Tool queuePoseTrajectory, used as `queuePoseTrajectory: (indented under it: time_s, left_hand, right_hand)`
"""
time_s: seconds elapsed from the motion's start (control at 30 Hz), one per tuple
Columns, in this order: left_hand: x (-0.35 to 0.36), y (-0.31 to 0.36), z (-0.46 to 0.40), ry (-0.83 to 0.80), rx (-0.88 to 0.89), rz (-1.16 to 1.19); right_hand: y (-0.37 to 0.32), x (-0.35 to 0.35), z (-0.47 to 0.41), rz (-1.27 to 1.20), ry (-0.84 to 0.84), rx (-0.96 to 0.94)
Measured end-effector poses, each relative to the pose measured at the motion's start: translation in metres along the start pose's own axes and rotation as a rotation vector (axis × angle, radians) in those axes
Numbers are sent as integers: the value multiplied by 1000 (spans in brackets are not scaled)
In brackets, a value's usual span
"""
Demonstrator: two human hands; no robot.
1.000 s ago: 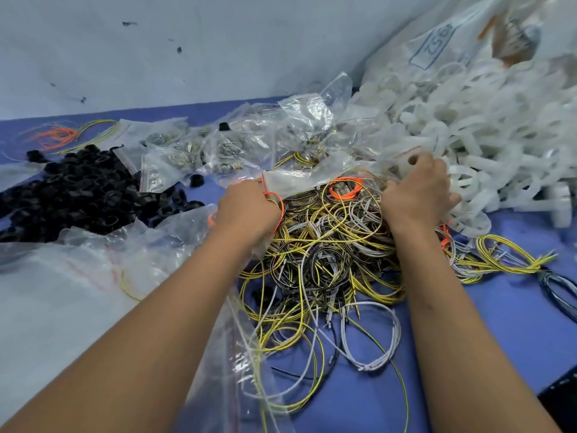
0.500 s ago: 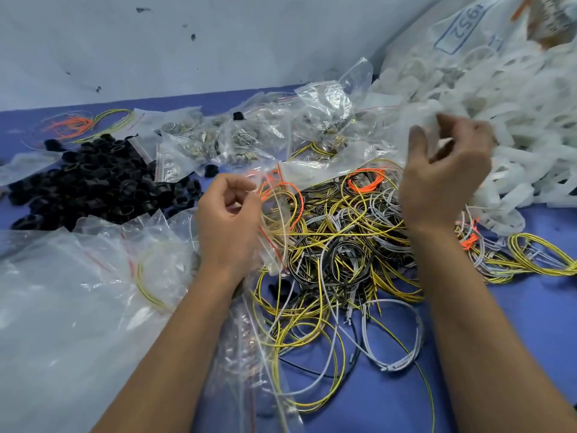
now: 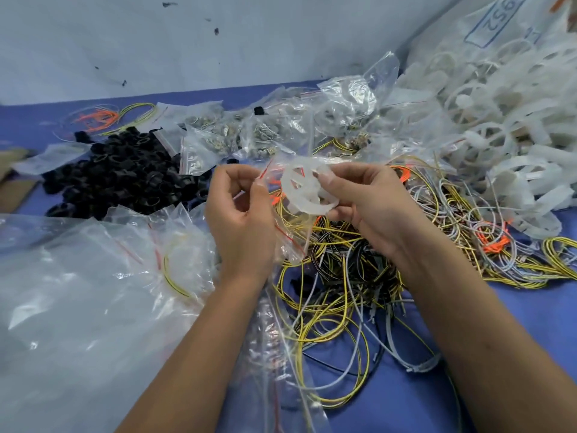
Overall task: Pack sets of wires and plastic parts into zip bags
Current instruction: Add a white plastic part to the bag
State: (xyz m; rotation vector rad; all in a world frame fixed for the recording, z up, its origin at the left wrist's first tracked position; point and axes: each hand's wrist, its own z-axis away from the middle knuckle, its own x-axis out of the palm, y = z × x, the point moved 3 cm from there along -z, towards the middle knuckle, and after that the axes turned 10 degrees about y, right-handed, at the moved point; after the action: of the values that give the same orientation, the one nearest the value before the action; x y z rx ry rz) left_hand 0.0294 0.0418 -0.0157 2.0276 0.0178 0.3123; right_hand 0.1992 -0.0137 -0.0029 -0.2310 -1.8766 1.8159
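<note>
My left hand (image 3: pixel 240 210) pinches the mouth of a clear zip bag (image 3: pixel 288 242) with a red seal line, held above the wire pile. My right hand (image 3: pixel 365 204) grips a translucent white plastic ring part (image 3: pixel 307 190) at the bag's opening. Below both hands lies a tangle of yellow, grey, black and orange wires (image 3: pixel 359 270) on the blue table (image 3: pixel 515 307). A heap of the same white plastic parts (image 3: pixel 499 132) fills the right side.
A pile of black plastic rings (image 3: pixel 118 173) lies at the left. Small filled zip bags (image 3: pixel 237 132) sit behind the hands. Loose clear bags (image 3: pixel 78 292) cover the near left. A large printed sack (image 3: pixel 487 26) leans on the wall at the upper right.
My right hand came off the white heap with a ring part and moved left to the bag. My left hand lifted the bag and brought its mouth up between the hands.
</note>
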Motion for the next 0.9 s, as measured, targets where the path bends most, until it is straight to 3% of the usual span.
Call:
queuePoseTrajectory:
  time_s: [0.13,0.3,0.47,0.6,0.67,0.77,0.9]
  left_hand:
    - [1,17,6,-22,288,-123]
    - [11,34,21,-127,678,-354]
    - [12,39,30,-95,764,-314]
    - [10,35,30,-70,744,-305]
    - [10,34,30,-66,751,-265]
    - [12,34,31,-88,769,-250]
    - [15,25,32,-118,682,-285]
  right_hand:
    - [2,7,5,263,28,-103]
    - [1,27,17,532,37,-363]
    - [4,34,22,247,-142,-218]
    - [4,40,29,170,-318,-93]
    - [5,38,28,298,-255,-181]
    - [-1,36,25,637,-63,-530]
    - [6,38,24,751,-270,-481]
